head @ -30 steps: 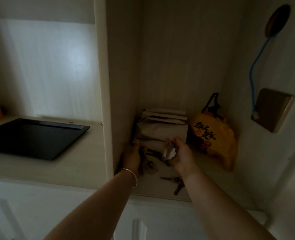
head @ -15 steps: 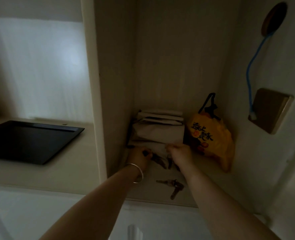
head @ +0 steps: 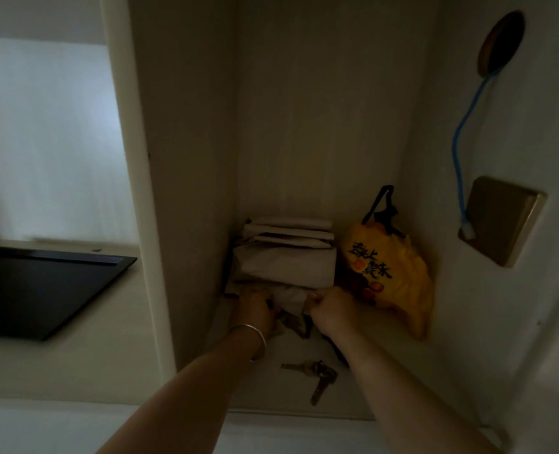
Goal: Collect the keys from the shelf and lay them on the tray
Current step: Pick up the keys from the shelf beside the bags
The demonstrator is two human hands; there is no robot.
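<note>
In the dim shelf niche, a bunch of keys (head: 317, 375) lies loose on the shelf floor (head: 379, 365) near its front edge. More dark keys (head: 293, 322) sit between my two hands, further back. My left hand (head: 255, 311), with a bangle on the wrist, curls its fingers over the left end of them. My right hand (head: 330, 309) is a closed fist, and a dark key hangs below its fingers. The black tray (head: 42, 290) lies on the counter to the left, beyond the niche's side wall.
A stack of folded paper bags (head: 284, 257) stands right behind my hands. A yellow printed bag (head: 389, 276) leans in the niche's right back corner. On the right wall hang a brass plate (head: 501, 221) and a blue cord (head: 461, 132).
My right hand dropped from holding something white in the air to the shelf beside the left hand. Both hands moved back towards the paper bags. The loose bunch has not moved.
</note>
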